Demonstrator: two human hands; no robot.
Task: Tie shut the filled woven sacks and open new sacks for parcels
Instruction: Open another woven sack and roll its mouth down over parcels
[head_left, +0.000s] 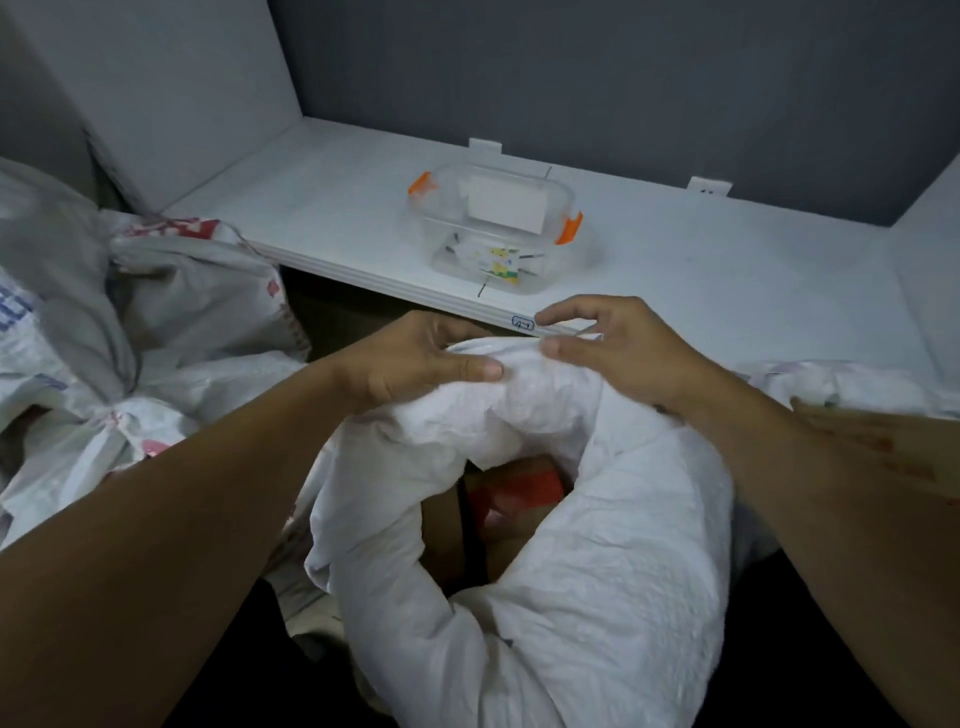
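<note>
A filled white woven sack (597, 561) stands right in front of me with its mouth rolled down into a thick rim. Through the gap in the middle, brown and red parcels (511, 493) show inside. My left hand (415, 358) grips the far part of the rolled rim, thumb lying along the top of the fabric. My right hand (618, 348) hovers at the same spot with its fingers spread and loosely bent, thumb tip touching the rim; it holds nothing that I can see.
A white shelf (701, 270) runs behind the sack, carrying a clear plastic box (498, 228) with orange clips. Other woven sacks (171, 312), grey and white with red print, are piled at the left. More white sack fabric (841, 382) lies at the right.
</note>
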